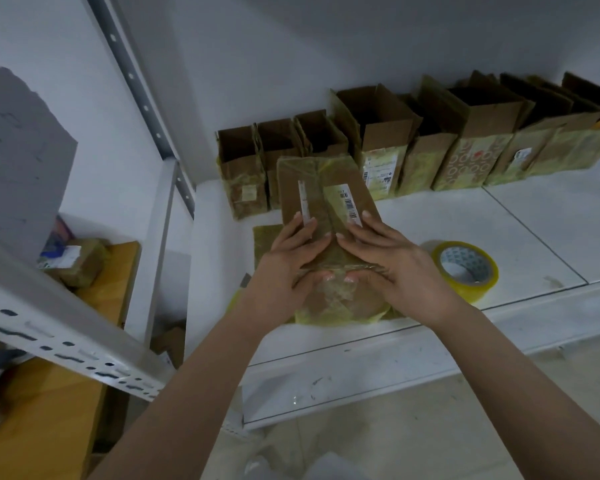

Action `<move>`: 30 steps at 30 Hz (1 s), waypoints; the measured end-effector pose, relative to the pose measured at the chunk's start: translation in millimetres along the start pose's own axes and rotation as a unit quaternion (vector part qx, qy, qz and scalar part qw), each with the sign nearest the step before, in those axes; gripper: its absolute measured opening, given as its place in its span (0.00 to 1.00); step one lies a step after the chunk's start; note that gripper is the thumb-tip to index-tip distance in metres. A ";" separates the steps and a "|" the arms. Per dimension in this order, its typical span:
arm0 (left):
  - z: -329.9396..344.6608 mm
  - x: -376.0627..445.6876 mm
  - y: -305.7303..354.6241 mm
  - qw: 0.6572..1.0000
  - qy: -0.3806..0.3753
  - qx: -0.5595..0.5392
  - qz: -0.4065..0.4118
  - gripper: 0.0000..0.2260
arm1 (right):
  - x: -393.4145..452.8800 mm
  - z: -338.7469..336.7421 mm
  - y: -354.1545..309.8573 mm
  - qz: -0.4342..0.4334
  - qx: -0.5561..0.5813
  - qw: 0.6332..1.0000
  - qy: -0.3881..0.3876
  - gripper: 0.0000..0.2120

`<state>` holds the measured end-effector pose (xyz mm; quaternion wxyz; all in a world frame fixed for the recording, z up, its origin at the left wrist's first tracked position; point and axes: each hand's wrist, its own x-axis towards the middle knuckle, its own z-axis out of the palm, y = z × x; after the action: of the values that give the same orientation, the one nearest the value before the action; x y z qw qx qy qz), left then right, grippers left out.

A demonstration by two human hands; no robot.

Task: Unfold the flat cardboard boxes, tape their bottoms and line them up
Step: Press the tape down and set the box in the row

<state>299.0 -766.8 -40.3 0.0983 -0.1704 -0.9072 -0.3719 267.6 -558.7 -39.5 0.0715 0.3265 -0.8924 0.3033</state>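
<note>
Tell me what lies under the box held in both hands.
Under the box held by the left hand and right hand, a flat cardboard piece pokes out on the white shelf. The rest beneath is covered.

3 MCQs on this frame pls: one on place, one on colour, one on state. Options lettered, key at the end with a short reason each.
1. Where does the tape roll lie?
A. on the white shelf, to the right of the hands
B. inside an open box
C. on the floor

2. What colour is the tape on the roll?
A. red
B. yellowish clear
C. black

3. What are both hands doing?
A. hanging idle
B. holding the tape roll
C. pressing the flaps of the box together

Key: 1 A, the roll sits on the shelf beside the right hand. 2 B, its rim looks yellow and see-through. 3 C, the left hand and right hand have fingers on the flaps and thumbs on the near side.
</note>
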 end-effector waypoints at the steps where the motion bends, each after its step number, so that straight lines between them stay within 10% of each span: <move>1: -0.6 -1.4 -2.1 1.000 0.003 -0.009 -0.002 0.24 | -1.2 -2.7 2.3 0.013 0.040 0.999 -0.014 0.26; 10: 12.8 -22.4 -13.0 0.975 0.072 -0.208 -0.031 0.19 | -3.9 -4.6 10.4 0.018 0.119 0.993 -0.019 0.25; 24: 20.5 -24.3 -15.1 0.965 0.085 -0.243 -0.044 0.18 | -25.4 8.9 7.6 0.066 0.185 0.976 0.097 0.20; 30: 20.4 -26.0 -21.9 0.960 0.076 -0.266 -0.040 0.21 | -28.1 -0.4 11.1 0.057 0.207 0.976 0.031 0.20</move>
<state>313.6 -773.0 -76.7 0.1029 -0.1249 -0.7712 -0.6157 282.5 -536.7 -53.8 0.0130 0.2730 -0.8247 0.4951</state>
